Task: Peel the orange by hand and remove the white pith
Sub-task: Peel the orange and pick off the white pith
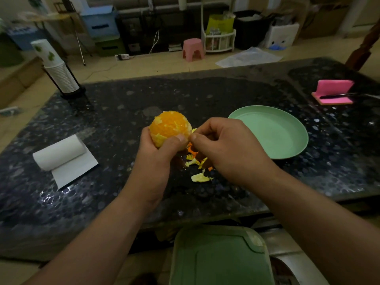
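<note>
The orange [169,125] is held just above the dark speckled desk [205,95], a little to the left of the green plate [273,130]. Most of its peel is off: bright flesh shows on top, with pale patches of pith [159,138] clinging to its lower side. The left hand [156,159] grips the orange from below, fingers curled round it and the thumb pressed against the side that faces the plate. The right hand [224,147], between the orange and the plate, has its fingers curled and its thumb and forefinger pinched together at the orange's edge, on a small pale scrap there. Peel scraps [198,169] lie on the desk just left of the plate's near rim, under the hands. A roll of paper towel [59,153] lies well to the left of the plate, beyond the orange. A pink sponge [333,91] rests to the plate's far right.
</note>
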### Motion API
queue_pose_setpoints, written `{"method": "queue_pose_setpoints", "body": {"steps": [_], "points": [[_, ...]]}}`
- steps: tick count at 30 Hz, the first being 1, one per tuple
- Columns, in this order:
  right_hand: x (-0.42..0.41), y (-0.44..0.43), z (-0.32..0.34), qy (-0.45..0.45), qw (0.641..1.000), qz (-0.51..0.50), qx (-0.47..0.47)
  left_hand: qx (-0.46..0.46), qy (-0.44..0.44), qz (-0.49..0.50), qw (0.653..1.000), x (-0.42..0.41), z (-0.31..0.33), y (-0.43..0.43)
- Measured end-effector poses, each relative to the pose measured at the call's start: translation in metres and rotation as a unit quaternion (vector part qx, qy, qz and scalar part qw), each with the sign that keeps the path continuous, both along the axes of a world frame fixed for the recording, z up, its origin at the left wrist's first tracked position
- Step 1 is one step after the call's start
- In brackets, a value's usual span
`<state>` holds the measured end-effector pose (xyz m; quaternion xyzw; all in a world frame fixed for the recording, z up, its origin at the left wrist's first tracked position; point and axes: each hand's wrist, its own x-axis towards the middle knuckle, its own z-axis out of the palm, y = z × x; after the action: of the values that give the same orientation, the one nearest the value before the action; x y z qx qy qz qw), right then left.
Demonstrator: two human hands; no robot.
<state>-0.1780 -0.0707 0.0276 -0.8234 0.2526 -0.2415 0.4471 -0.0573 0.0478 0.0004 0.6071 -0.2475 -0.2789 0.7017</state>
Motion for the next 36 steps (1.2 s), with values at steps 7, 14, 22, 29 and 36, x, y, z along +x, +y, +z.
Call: {"method": "queue_pose_setpoints", "body": {"steps": [7, 14, 22, 29, 36], "points": [[-0.003, -0.0008, 0.0016, -0.019, 1.0, 0.006, 0.022, -0.033, 0.049, -0.011, 0.998, 0.0007, 0.0023, -0.0012], [-0.0042, 0.0042, 0.0063, -0.026, 0.999, 0.016, 0.015, -0.03, 0.016, -0.01, 0.999, 0.0047, 0.0023, 0.001], [-0.0037, 0.005, 0.0053, -0.023, 1.0, 0.005, 0.004, -0.018, -0.037, -0.002, 0.999, 0.0006, 0.0013, 0.0027], [-0.0047, 0.0031, 0.0034, -0.041, 0.999, -0.018, -0.021, -0.017, -0.017, -0.011, 1.0, -0.0046, 0.0018, 0.0009], [-0.0078, 0.0048, 0.0024, -0.066, 0.994, 0.004, -0.09, -0.05, 0.084, -0.035, 0.995, -0.0008, 0.0068, -0.0013]]}}
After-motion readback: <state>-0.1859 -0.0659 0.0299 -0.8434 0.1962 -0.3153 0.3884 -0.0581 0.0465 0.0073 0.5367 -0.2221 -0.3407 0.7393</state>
